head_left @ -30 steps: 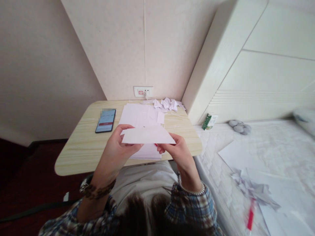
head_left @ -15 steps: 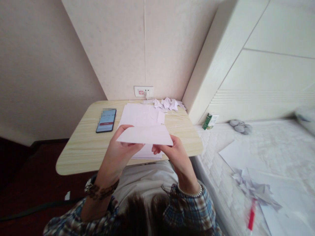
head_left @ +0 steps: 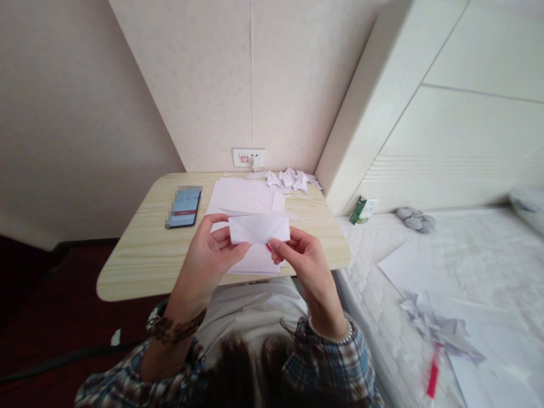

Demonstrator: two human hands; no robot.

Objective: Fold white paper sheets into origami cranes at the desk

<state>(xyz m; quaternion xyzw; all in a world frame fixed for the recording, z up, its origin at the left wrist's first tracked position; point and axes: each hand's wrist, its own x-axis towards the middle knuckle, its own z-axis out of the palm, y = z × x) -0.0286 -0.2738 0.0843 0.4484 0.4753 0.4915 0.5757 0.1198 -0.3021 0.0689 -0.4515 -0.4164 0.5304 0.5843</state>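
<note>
A folded piece of white paper (head_left: 258, 229) is held up above the small table, with crease lines running across its face. My left hand (head_left: 215, 249) pinches its left edge between thumb and fingers. On the right edge, my right hand (head_left: 297, 252) grips the same paper, thumb in front. A small red bit shows by the right thumb; I cannot make out what it is. Below and behind the held paper lies a stack of white paper sheets (head_left: 238, 195) on the wooden table (head_left: 136, 255).
A phone (head_left: 186, 208) lies on the table's left. Several folded paper shapes (head_left: 289, 179) sit at the back right, near a wall socket (head_left: 249, 157). On the bed (head_left: 369, 272) to the right are a green carton (head_left: 359, 209), loose sheets, crumpled paper (head_left: 446, 328) and a red object (head_left: 433, 371).
Both hands have turned the paper so that its creased face shows. It now looks narrower, folded into a strip-like shape, and the right thumb has moved onto its lower edge.
</note>
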